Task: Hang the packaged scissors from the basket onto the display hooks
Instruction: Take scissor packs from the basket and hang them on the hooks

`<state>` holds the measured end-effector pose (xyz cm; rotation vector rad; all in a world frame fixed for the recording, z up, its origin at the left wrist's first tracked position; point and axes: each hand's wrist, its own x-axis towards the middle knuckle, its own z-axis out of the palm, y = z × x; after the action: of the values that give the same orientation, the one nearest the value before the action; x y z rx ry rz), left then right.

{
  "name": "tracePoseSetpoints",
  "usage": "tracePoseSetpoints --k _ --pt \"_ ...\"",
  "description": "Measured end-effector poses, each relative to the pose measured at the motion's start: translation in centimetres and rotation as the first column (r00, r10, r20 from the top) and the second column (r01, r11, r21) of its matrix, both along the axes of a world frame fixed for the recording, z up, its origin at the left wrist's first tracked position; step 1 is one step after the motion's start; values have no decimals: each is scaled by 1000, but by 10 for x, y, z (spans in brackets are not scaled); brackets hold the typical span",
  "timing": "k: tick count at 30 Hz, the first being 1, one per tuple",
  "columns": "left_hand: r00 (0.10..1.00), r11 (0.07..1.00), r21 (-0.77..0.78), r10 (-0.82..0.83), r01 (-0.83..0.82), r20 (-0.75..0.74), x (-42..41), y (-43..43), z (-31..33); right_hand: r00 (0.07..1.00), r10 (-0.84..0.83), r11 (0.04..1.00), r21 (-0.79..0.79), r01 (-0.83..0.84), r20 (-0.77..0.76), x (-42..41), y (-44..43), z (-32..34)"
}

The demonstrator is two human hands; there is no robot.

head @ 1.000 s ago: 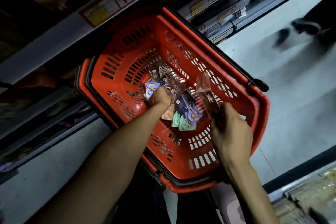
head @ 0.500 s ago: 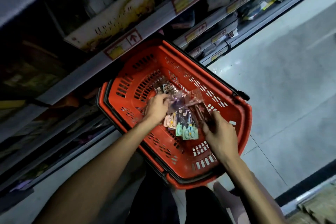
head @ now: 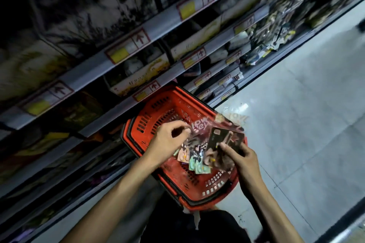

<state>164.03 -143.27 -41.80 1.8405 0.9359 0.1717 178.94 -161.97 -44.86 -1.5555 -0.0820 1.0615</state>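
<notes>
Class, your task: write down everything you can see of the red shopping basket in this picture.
The red basket looks like moulded plastic, with slotted, vented walls and a black band under its rim. It sits low, against the foot of the shelving, at the edge of the pale floor. Inside lie a few carded packs in pink and green. The left hand and right hand hold clear packets over it; neither visibly touches the basket itself.
</notes>
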Motion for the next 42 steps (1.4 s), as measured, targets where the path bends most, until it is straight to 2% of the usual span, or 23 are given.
tracePoseSetpoints --k 4,7,11,15,18,20,22,24,27,30,36,39,42 --pt "983 975 -222 61 -21 174 4 -2 49 1000 -11 996 87 11 -3 14 -7 32" --pt "943 896 -441 195 -59 271 12 -4 73 997 70 984 160 -75 32 28 -7 58" --pt "921 767 -642 246 7 304 28 -3 92 984 133 969 191 -154 117 35 1 89" --pt "911 746 -666 275 -1 307 48 3 102 973 37 975 204 -86 229 28 8 114" --pt "900 684 -726 273 67 340 57 10 98 952 -105 976 212 43 289 18 11 124" --pt "926 671 -736 217 88 309 57 10 90 928 -197 970 202 138 315 7 13 127" --pt "956 699 -703 100 130 276 53 4 84 907 -284 954 185 235 310 -5 15 127" --pt "964 765 -617 -18 185 266 47 1 70 884 -353 935 160 318 307 -20 20 124" --pt "955 812 -531 -107 244 275 32 10 50 829 -447 892 95 442 337 -50 25 116" --pt "949 814 -505 -171 287 263 25 22 35 752 -542 819 33 573 375 -83 23 105" --pt "913 731 -547 -342 408 224 32 8 33 530 -739 582 -3 813 416 -148 -12 101" --pt "849 669 -534 -482 517 216 30 -19 41 418 -814 462 13 887 403 -177 -40 107" --pt "769 596 -517 -598 615 226 18 -56 59 263 -881 302 39 952 393 -211 -75 123"
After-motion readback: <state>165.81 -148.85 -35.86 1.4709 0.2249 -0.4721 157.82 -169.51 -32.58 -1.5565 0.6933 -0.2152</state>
